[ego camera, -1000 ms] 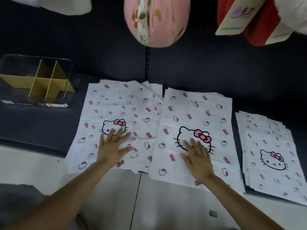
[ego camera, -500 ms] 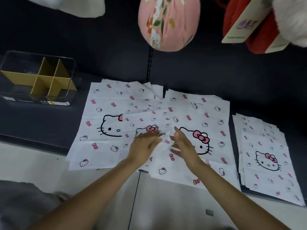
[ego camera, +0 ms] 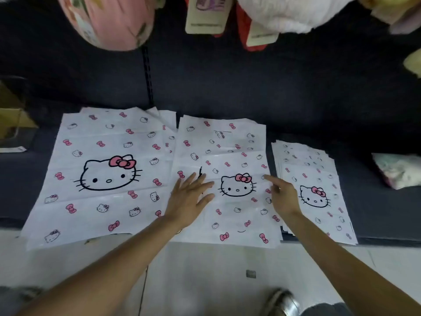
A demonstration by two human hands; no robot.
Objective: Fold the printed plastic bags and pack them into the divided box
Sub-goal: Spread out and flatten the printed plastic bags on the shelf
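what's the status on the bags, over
Left hand flat on small bag, fingers spread. Right hand open at its right edge. Bag lies unfolded on middle pile. Box barely in view far left; nothing in the way.

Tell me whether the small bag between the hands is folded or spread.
Spread: the small bag lies flat, its whole cat print showing, no folded edge.

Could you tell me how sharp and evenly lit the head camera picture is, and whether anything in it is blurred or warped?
In the head view, the large bag and the small bag print sharply; the pink hanging item at the top is smeared by blur; the right hand is slightly soft; the wide lens bows the shelf edge; the backing stays dark.
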